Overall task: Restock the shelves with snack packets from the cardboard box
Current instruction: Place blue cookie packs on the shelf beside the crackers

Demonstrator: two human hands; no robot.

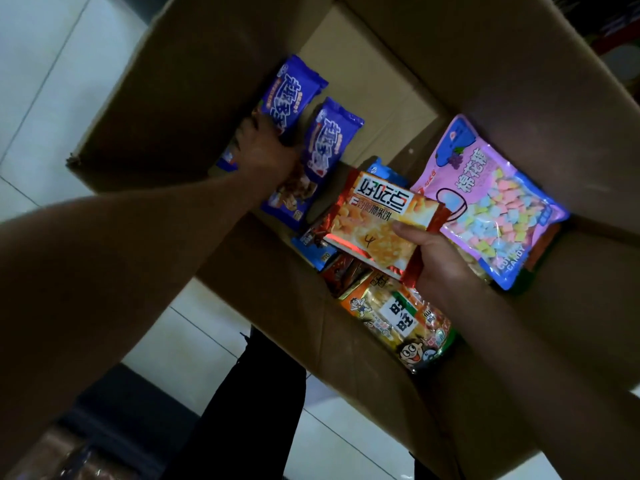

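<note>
The scene is dim and underexposed, with a cool, bluish cast. The pale floor tiles (45, 81) at upper left are the brightest area, slightly washed out. Inside the cardboard box (519, 81) the walls fall into brown shadow, while glossy wrappers catch small glints, most on the orange packet (377, 220) and the pink candy bag (491, 202). The left forearm (104, 271) is dark and soft near the lens. Wide-angle distortion tilts and stretches the edges; the lower corners are murky and blurred.

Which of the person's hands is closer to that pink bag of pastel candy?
The right hand. It holds an orange packet just beside the pink candy bag. The left hand grips blue packets at the box's far side.
</note>
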